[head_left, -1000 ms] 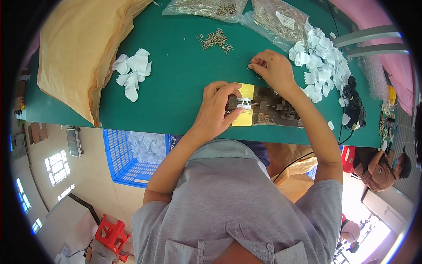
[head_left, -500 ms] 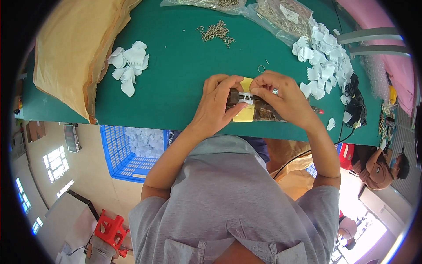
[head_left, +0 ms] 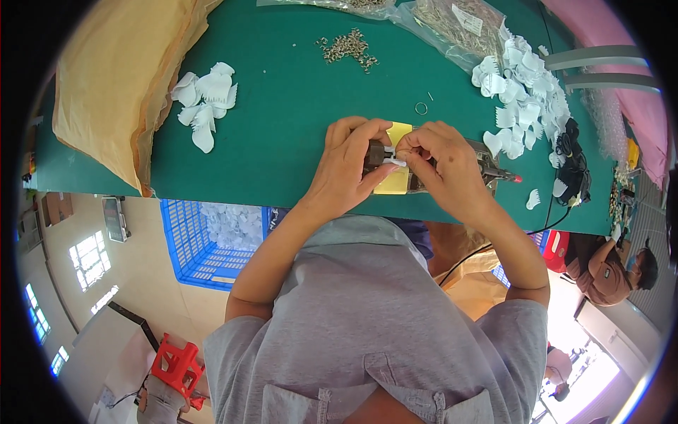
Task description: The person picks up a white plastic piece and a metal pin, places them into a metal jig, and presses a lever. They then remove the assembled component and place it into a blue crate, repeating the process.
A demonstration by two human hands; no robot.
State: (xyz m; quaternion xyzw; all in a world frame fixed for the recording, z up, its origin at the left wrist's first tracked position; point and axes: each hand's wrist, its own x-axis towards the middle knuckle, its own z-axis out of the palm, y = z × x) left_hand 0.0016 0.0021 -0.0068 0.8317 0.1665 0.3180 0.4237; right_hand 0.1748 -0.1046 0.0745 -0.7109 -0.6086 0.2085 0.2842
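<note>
A small white plastic piece (head_left: 397, 162) sits on a dark metal fixture with a yellow block (head_left: 393, 185) at the table's near edge. My left hand (head_left: 346, 166) is closed on the piece from the left, thumb along its near side. From the right, my right hand (head_left: 450, 166) pinches at the piece's right end; whatever lies between those fingertips is too small or hidden to make out. Beyond that hand a metal lever with a red tip (head_left: 518, 179) shows. A thin metal ring (head_left: 421, 108) and a small pin (head_left: 430, 96) lie just past the hands.
White toothed plastic pieces form a small pile (head_left: 205, 99) at left and a large heap (head_left: 522, 99) at right. Small metal parts (head_left: 349, 49) lie far off, near plastic bags (head_left: 459, 32). A brown paper sack (head_left: 120, 92), black cable (head_left: 571, 169) and blue crate (head_left: 185, 247) surround the workplace.
My right hand has shifted slightly, its fingertips now covering more of the white piece. More of the metal lever shows to its right. My left hand stays nearly in place.
</note>
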